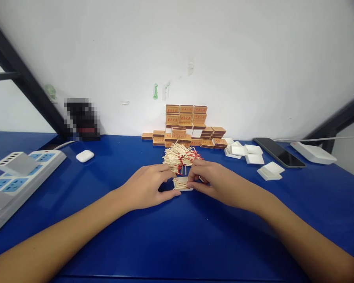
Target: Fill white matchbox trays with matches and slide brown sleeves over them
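A small white matchbox tray [182, 184] with a few matches in it lies on the blue table [171, 236], between my two hands. My left hand [149, 186] grips the tray's left side with thumb and fingers curled. My right hand [208, 177] is closed over the tray's right end, its fingers pinched on some matches there. Just behind the hands lies a loose heap of red-tipped matches [181, 157]. Further back, brown matchbox sleeves [185, 125] are stacked against the white wall.
Several empty white trays [247, 154] lie to the right, one more [270, 171] nearer. A black phone [279, 152] and a white adapter [312, 152] sit at far right. A white power strip [20, 177] and an earbud case [85, 156] are on the left.
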Tool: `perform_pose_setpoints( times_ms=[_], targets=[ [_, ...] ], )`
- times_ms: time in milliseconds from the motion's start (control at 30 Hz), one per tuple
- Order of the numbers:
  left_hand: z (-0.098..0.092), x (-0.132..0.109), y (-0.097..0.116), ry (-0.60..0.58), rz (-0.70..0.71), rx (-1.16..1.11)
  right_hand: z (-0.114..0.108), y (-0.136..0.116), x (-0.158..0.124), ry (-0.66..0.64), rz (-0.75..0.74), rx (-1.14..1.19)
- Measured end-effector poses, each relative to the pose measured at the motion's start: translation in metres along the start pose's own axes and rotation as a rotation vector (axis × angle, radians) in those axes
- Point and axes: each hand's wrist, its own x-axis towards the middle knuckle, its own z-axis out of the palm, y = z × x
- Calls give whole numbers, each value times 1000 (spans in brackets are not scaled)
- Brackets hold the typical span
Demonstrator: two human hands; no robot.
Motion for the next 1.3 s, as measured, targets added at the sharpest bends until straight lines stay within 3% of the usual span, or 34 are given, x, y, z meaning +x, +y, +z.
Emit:
perform_pose_setpoints(
  times_ms=[933,1300],
  targets=[
    [-1,0,1,38,37,-17,9,-4,2,104,-69,-3],
    [0,0,0,113,127,70,19,-15,5,163,-102,-514]
  ],
)
